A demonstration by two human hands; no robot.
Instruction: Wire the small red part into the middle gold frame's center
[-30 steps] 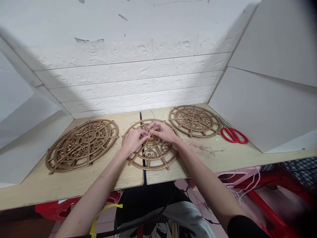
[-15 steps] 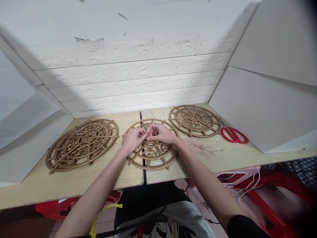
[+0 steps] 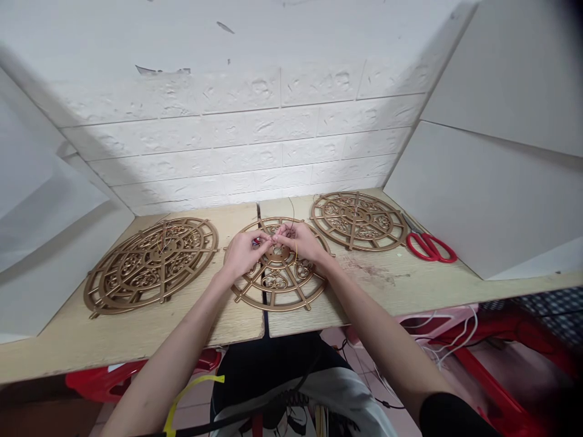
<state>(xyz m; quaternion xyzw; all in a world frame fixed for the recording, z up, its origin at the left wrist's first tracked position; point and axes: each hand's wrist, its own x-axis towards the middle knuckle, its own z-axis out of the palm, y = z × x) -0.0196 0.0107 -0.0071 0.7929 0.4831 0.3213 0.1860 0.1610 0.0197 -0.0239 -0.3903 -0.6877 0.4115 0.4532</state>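
Observation:
A round gold openwork disc [image 3: 285, 301] lies flat in the middle of the table, across the gap between two boards. Over its centre my left hand [image 3: 245, 252] and my right hand [image 3: 300, 241] meet, fingertips pinched close together. Thin wires, one dark and one yellow [image 3: 296, 250], come out of my right hand's fingers. Something small with a bit of red and blue shows at my left fingers, too small to name. What exactly the left fingertips hold is hidden.
Several similar gold discs [image 3: 150, 267] are stacked at the left, with wires at their centre. Another gold disc [image 3: 359, 221] lies at the back right, beside red-handled scissors [image 3: 430, 247]. A white brick-patterned wall [image 3: 255, 142] and white side panels [image 3: 492, 200] enclose the table.
My right hand has shifted slightly right and up, and the wires moved with it. My left hand's fingers have straightened a little. The discs stay in place.

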